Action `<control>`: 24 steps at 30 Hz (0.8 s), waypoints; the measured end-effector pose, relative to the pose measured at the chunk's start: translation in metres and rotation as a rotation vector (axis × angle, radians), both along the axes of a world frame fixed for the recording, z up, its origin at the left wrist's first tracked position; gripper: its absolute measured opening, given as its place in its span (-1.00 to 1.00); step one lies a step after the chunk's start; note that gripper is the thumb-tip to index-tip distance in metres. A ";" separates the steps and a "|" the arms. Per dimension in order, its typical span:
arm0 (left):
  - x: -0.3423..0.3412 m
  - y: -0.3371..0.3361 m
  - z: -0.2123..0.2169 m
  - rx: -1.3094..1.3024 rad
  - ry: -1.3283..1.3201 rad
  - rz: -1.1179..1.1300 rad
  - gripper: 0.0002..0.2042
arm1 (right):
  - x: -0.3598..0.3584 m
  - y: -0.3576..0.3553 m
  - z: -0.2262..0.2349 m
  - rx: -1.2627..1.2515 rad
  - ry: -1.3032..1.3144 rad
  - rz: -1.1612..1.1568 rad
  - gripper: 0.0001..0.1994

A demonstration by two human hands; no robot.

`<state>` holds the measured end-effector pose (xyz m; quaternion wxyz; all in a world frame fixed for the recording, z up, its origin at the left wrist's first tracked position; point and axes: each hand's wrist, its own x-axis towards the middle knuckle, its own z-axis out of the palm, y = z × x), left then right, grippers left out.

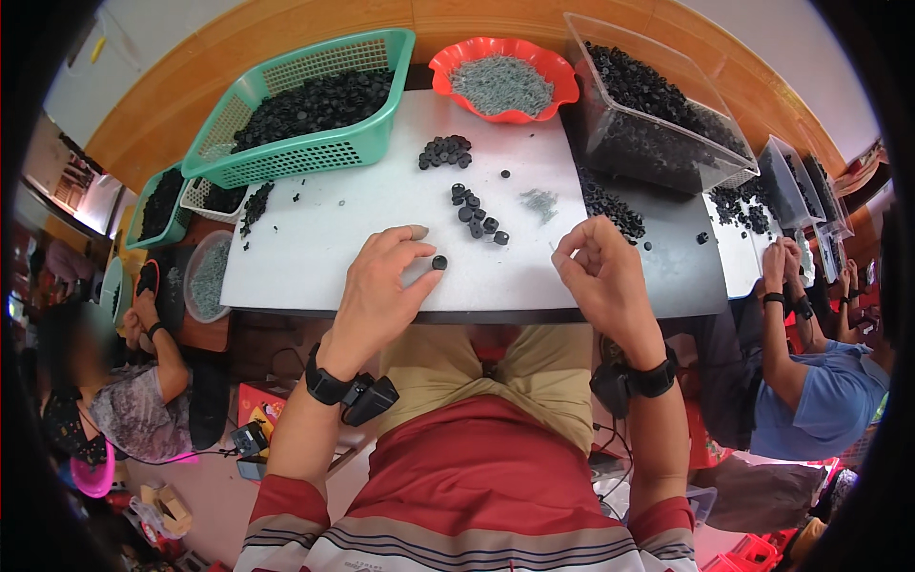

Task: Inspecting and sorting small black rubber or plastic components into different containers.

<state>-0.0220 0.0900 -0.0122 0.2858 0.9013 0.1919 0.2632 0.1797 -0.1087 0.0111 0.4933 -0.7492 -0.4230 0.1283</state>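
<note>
My left hand [381,291] is low over the white work surface [315,257]. Its thumb and forefinger close on a small black round part [439,262] at their tips, while the other fingers stretch out. To the right, my right hand [610,276] is curled in a pinch, with a thin grey pin [552,247] just showing at the fingertips. Between and beyond the hands lies a short row of black round parts [476,219]. A small heap of grey pins [539,203] sits beside that row. Farther back is a cluster of black parts [445,152].
A green basket [286,162] of black parts stands at the back left. Behind the surface are a red bowl [562,91] of grey pins and a clear bin [658,157] of black parts. People work on both sides, one in a blue shirt [810,391].
</note>
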 end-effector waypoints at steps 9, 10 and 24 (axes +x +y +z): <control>0.003 -0.050 0.025 -0.518 -0.147 -0.143 -0.72 | -0.041 0.001 0.011 0.054 0.041 0.215 -0.82; 0.004 -0.057 0.028 -0.658 -0.150 -0.180 -0.76 | -0.045 0.002 0.010 0.079 0.003 0.246 -0.81; 0.016 -0.065 0.017 -1.322 -0.354 -0.171 -0.92 | -0.053 0.002 -0.007 0.414 -0.339 0.226 -0.77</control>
